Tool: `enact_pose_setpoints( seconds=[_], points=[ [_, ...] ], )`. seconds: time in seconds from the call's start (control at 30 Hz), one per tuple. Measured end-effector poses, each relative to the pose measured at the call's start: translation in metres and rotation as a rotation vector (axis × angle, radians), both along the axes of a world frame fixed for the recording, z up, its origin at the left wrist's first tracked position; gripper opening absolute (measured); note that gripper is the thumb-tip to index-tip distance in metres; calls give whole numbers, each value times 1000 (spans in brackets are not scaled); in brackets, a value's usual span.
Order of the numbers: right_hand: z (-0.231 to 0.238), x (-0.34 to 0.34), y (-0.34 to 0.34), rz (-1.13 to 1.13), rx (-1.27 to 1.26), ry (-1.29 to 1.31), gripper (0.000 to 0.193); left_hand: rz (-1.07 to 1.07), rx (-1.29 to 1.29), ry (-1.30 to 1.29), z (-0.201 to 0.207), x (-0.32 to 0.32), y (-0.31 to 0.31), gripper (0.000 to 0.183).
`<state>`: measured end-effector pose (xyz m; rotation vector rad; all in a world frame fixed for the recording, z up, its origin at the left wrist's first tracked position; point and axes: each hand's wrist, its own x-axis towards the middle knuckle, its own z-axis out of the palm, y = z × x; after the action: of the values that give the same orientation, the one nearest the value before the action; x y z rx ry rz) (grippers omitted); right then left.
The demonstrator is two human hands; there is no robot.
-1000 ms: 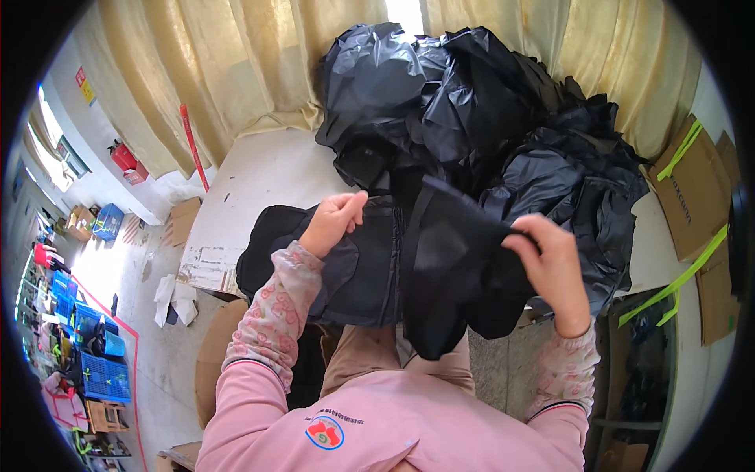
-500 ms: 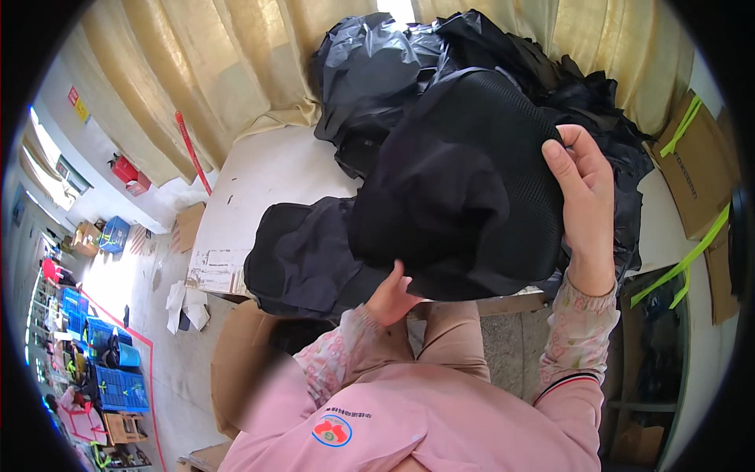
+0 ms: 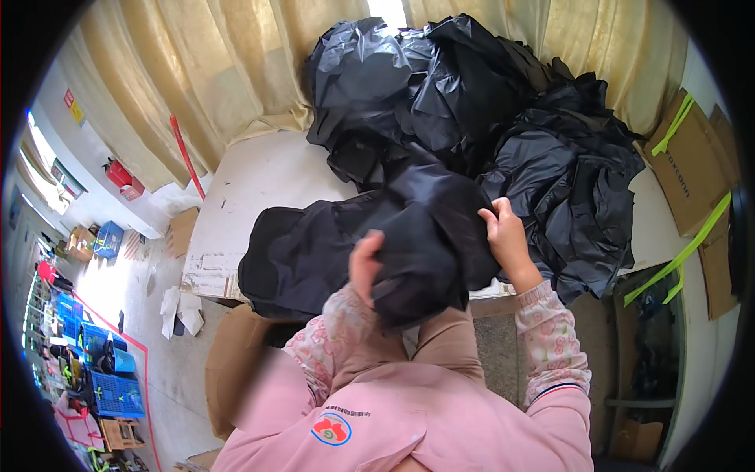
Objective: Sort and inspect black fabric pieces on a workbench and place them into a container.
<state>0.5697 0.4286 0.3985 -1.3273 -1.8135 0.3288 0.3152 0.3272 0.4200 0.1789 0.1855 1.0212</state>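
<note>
Black cloth (image 3: 429,252), pinched in right hand (image 3: 507,237), overhangs white table (image 3: 259,177) edge; room far left; left hand (image 3: 365,267) blurred, grip unclear.

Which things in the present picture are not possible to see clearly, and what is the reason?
In the head view:
- Left hand: motion blur hides whether its fingers grip the black fabric piece.
- Tabletop under the black pile: covered by it.
- Contents of the blue crates: too small, near the fisheye rim.
- Pink shirt: cut off by the lower edge.
</note>
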Motion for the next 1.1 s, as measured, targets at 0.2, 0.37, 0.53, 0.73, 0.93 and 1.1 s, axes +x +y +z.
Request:
enact_pose_setpoints(
  seconds=[0.2,0.37,0.53,0.73,0.93,1.1],
  points=[
    [-38,73,38,-29,-33,200,22,406,255,674,19,-136,-10,56],
    [59,62,-3,491,-378,975,29,362,448,1263,13,-185,14,26],
    [57,28,10,521,-152,423,33,778,524,1904,-14,-226,44,28],
    [142,-49,-22,621,236,-99,31,688,1785,2039,130,-57,50,69],
    [144,-59,-42,454,420,-259,29,494,1992,2188,168,-59,84,36],
    [101,11,-25,233,388,-314,22,732,1969,2260,194,-91,84,35]
  ],
)
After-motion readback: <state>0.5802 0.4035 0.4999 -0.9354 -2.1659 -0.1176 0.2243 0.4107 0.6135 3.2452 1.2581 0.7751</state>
